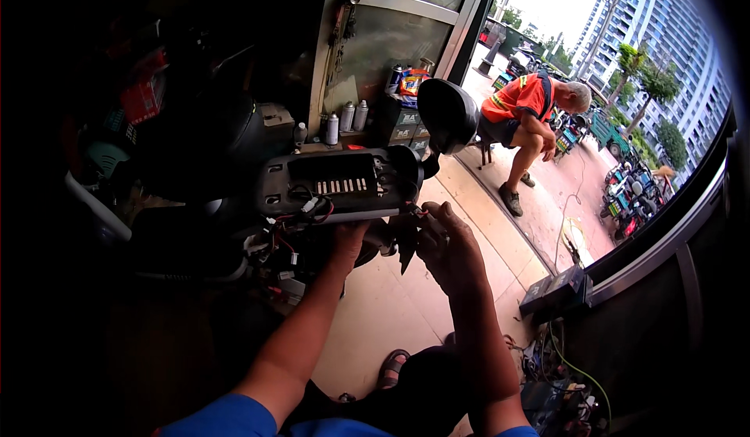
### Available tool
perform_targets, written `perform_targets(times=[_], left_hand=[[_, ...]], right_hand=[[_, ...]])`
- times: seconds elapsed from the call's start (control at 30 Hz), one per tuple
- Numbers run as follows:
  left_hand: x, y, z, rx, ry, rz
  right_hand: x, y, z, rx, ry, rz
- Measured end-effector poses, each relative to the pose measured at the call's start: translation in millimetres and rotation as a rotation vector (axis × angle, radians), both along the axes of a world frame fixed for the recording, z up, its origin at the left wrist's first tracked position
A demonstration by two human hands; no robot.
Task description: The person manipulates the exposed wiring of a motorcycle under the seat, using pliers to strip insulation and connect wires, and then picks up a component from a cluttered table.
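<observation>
Both hands work at the underside of a black scooter dashboard panel [340, 185], which lies just above and ahead of them with its long axis running left to right. Left hand [348, 242] comes up beneath the panel's middle, its fingers hidden against the lower edge, so whether it grips or merely props cannot be told. Right hand [447, 243] sits at the panel's right end, fingers curled around a dark pointed piece [406, 246] hanging below it; this hand is the nearer to the round black mirror [447, 114] rising from that corner. Red and white wires [308, 212] spill from the panel's lower left, closer to the left hand (the connectors are too small to make out). Low at right, beside the right forearm, a dark box-shaped unit [556, 290] rests on the threshold above a tangle of cables. Behind the panel, a row of grey spray cans [346, 118] stands on a ledge against a metal-framed glass door [391, 39], with stacked dark cartons [402, 124] beside them and a bright orange-and-yellow packet [412, 82] on top. Far left, in shadow, sits a red box [142, 97]. Outside on the pavement, a person in an orange vest [525, 117] sits bent forward on a stool, parked scooters and tall pale-blue buildings [664, 31] beyond
</observation>
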State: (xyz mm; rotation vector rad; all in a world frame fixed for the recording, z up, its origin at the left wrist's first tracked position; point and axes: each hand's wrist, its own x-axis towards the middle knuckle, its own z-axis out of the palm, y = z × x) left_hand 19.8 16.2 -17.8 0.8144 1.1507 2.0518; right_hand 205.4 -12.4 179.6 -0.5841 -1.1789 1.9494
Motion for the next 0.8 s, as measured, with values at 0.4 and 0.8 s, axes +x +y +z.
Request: perform_targets(times=[0.4, 0.8], left_hand=[[5.2, -28.9, -9.8, -0.2, 0.489, 0.047], [104.8, -85.8, -67.7, -0.591, 0.406, -0.404]], right_hand=[[-12.1, -11.5, -15.3, 0.088, -0.239, 0.362], [-39.5, 13.4, -29.6, 0.14, -0.089, -0.012]])
